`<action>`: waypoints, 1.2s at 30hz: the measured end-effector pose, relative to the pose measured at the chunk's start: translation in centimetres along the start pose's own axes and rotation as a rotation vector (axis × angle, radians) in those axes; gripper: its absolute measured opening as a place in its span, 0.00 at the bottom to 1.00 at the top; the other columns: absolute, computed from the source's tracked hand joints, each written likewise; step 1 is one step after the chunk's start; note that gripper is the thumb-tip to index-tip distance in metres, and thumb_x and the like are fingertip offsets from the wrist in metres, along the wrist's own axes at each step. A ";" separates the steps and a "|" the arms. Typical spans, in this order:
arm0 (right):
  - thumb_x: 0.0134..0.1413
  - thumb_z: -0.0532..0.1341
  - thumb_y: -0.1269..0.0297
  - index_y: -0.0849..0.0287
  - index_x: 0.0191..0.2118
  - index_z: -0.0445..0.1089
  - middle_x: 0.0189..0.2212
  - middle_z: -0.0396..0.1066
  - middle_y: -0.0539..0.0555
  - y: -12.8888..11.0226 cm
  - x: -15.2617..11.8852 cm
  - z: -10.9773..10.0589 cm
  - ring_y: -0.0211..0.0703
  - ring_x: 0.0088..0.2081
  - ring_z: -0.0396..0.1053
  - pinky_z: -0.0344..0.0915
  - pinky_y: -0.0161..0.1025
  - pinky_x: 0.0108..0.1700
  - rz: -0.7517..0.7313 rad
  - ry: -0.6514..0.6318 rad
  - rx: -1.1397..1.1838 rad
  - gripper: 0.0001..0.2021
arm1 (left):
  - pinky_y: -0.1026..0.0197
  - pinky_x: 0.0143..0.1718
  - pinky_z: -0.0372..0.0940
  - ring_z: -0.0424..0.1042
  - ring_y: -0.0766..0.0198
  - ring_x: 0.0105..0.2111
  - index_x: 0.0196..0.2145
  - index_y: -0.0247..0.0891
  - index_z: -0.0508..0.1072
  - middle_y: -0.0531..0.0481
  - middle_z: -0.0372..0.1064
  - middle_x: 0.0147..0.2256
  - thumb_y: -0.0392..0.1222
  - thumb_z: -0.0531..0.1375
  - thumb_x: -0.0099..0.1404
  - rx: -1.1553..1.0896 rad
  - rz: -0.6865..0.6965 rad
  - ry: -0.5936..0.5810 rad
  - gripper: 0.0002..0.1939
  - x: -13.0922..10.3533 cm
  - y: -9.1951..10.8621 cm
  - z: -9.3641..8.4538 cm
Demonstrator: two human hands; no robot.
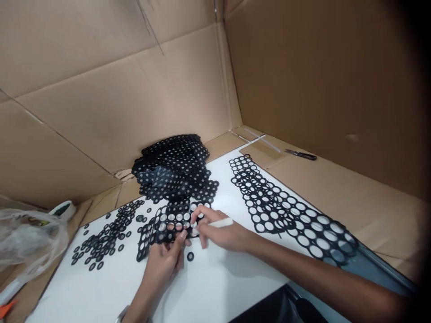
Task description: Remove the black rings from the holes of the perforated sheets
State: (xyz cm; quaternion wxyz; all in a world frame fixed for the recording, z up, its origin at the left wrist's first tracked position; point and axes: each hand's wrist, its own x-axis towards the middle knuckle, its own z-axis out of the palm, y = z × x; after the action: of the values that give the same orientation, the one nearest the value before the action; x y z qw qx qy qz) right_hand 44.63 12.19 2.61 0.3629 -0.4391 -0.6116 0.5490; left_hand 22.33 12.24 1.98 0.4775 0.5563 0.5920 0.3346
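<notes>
My left hand (165, 259) pinches the near edge of a black sheet (178, 218) with rows of round holes between thumb and fingers. My right hand (218, 229) is closed around a slim white pen-like tool (224, 222), its tip hidden by the fingers at the sheet's edge. Part of the sheet stands raised off the white tabletop (215, 278), and its far end runs toward a dark heap. A single loose black ring (190, 256) lies just right of my left hand. To the left spreads a pile of loose black rings (109, 234).
Behind the hands is a heap of black dotted sheet (171, 163). Strips of ring lattice (269, 202) overlap on the right, hanging past the table edge. Small snips (301, 154) and clear strips (262, 140) lie on cardboard. A plastic bag (32, 244) sits far left. Cardboard walls (134, 98) enclose the table.
</notes>
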 end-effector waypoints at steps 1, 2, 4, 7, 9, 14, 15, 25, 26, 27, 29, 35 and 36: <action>0.64 0.56 0.72 0.50 0.50 0.69 0.24 0.77 0.43 -0.1 -0.2 -0.4 0.45 0.35 0.75 0.64 0.37 0.37 0.033 0.025 0.033 0.13 | 0.68 0.12 0.46 0.50 0.71 0.10 0.33 0.35 0.78 0.57 0.60 0.12 0.72 0.71 0.60 0.005 -0.008 0.005 0.32 0.1 -0.1 0.0; 0.64 0.55 0.72 0.50 0.49 0.69 0.23 0.75 0.43 -0.1 -0.4 -0.8 0.46 0.35 0.75 0.64 0.38 0.37 0.049 0.056 0.042 0.13 | 0.68 0.12 0.46 0.51 0.71 0.10 0.34 0.36 0.78 0.57 0.62 0.12 0.72 0.71 0.60 0.007 -0.017 0.006 0.32 0.2 -0.2 0.0; 0.64 0.55 0.72 0.50 0.48 0.69 0.21 0.73 0.42 -0.1 -0.9 -1.5 0.47 0.37 0.78 0.65 0.39 0.40 0.052 0.108 0.029 0.12 | 0.67 0.11 0.48 0.54 0.69 0.10 0.34 0.35 0.78 0.54 0.65 0.14 0.73 0.70 0.59 -0.020 -0.048 -0.022 0.33 0.5 -0.5 -0.2; 0.67 0.55 0.71 0.50 0.49 0.69 0.21 0.73 0.42 0.1 -1.6 -1.9 0.48 0.42 0.82 0.66 0.41 0.47 0.045 0.139 -0.001 0.11 | 0.65 0.11 0.50 0.57 0.67 0.10 0.29 0.33 0.78 0.48 0.68 0.15 0.74 0.67 0.58 -0.061 -0.127 -0.091 0.35 1.2 -0.7 -0.5; 0.67 0.55 0.71 0.50 0.49 0.69 0.20 0.74 0.42 0.2 -1.8 -1.9 0.49 0.43 0.83 0.67 0.42 0.48 0.045 0.140 -0.003 0.11 | 0.64 0.11 0.52 0.59 0.66 0.10 0.28 0.32 0.78 0.45 0.69 0.15 0.75 0.64 0.59 -0.057 -0.156 -0.132 0.36 1.5 -0.4 -0.4; 0.67 0.55 0.70 0.49 0.49 0.70 0.20 0.73 0.42 0.2 -1.7 -1.7 0.50 0.42 0.84 0.69 0.40 0.43 0.041 0.115 0.020 0.11 | 0.61 0.17 0.61 0.66 0.61 0.13 0.30 0.35 0.80 0.45 0.72 0.15 0.76 0.64 0.63 0.086 -0.155 -0.193 0.36 1.5 1.1 1.0; 0.67 0.55 0.71 0.49 0.49 0.70 0.20 0.73 0.42 0.2 -1.6 -1.6 0.50 0.42 0.84 0.69 0.40 0.42 0.042 0.113 0.030 0.11 | 0.60 0.19 0.63 0.67 0.61 0.13 0.27 0.36 0.78 0.45 0.72 0.15 0.75 0.66 0.62 0.123 -0.146 -0.193 0.34 1.5 1.2 1.2; 0.73 0.62 0.60 0.51 0.45 0.65 0.30 0.79 0.46 1.1 -2.6 -2.5 0.42 0.32 0.73 0.64 0.35 0.32 -0.021 0.119 0.077 0.05 | 0.64 0.17 0.61 0.67 0.63 0.16 0.47 0.36 0.77 0.52 0.74 0.20 0.64 0.74 0.61 0.051 -0.041 -0.205 0.31 1.3 0.5 0.7; 0.74 0.63 0.56 0.51 0.46 0.65 0.32 0.80 0.47 1.1 -3.0 -2.6 0.43 0.34 0.74 0.65 0.36 0.32 -0.023 0.112 0.122 0.08 | 0.64 0.16 0.60 0.67 0.63 0.15 0.47 0.36 0.77 0.54 0.72 0.18 0.65 0.73 0.61 0.062 -0.045 -0.203 0.30 1.2 0.5 0.7; 0.74 0.64 0.53 0.51 0.46 0.64 0.34 0.81 0.49 1.1 -3.4 -2.8 0.43 0.35 0.74 0.66 0.36 0.33 -0.022 0.108 0.160 0.11 | 0.64 0.16 0.59 0.66 0.63 0.14 0.48 0.37 0.76 0.55 0.71 0.17 0.65 0.72 0.63 0.085 -0.050 -0.200 0.30 1.1 0.5 0.7; 0.73 0.65 0.48 0.52 0.47 0.65 0.38 0.83 0.52 1.0 -4.3 -2.9 0.44 0.37 0.76 0.68 0.37 0.34 -0.010 0.109 0.198 0.14 | 0.64 0.16 0.60 0.64 0.64 0.13 0.47 0.39 0.75 0.57 0.69 0.16 0.67 0.68 0.67 0.172 -0.064 -0.180 0.28 0.8 0.7 0.8; 0.73 0.66 0.47 0.54 0.42 0.66 0.41 0.85 0.54 0.5 -5.9 -2.3 0.44 0.37 0.78 0.70 0.38 0.38 0.054 0.150 0.128 0.16 | 0.66 0.17 0.61 0.62 0.66 0.14 0.35 0.41 0.74 0.55 0.67 0.17 0.73 0.56 0.74 0.355 -0.131 -0.151 0.31 -0.4 1.9 0.8; 0.74 0.66 0.48 0.54 0.41 0.66 0.41 0.85 0.53 0.5 -5.9 -2.2 0.44 0.37 0.78 0.70 0.38 0.38 0.065 0.163 0.112 0.15 | 0.66 0.16 0.59 0.61 0.67 0.14 0.34 0.42 0.74 0.56 0.66 0.17 0.74 0.56 0.74 0.361 -0.132 -0.140 0.31 -0.4 1.9 0.9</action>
State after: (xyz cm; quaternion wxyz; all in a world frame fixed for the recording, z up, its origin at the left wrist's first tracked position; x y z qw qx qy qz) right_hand 48.77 7.43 2.61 0.4174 -0.4810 -0.5336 0.5564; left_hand 23.79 11.99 3.56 0.4307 0.6148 0.6431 0.1515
